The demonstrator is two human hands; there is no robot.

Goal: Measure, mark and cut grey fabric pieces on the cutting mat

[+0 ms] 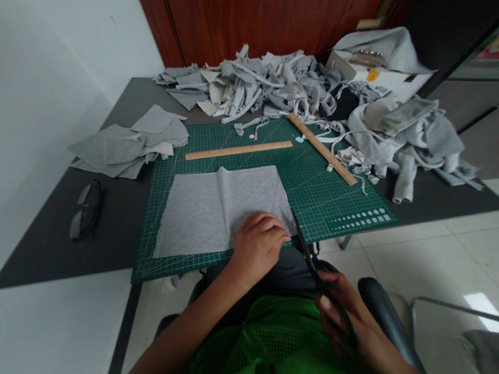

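Observation:
A piece of light grey fabric [197, 213] lies flat on a green cutting mat [323, 183], with a raised crease running down its middle. At its near right corner, my left hand [259, 241] presses on it with the fingers curled together at the edge; the thumb is hidden. Dark-handled scissors [308, 259] are in my right hand [346, 316], below the table's front edge. Their blades point away from me and reach the fabric's right edge, just right of my left fingertips. Whether the blades are parted is hard to see.
One wooden ruler [239, 150] lies beyond the fabric, another ruler [322, 149] slants at right. Grey fabric pieces [127, 143] and glasses [86, 210] rest at left. Scraps [258, 83] heap along the back, near a white box [382, 72]; more cloth [413, 133] lies at right.

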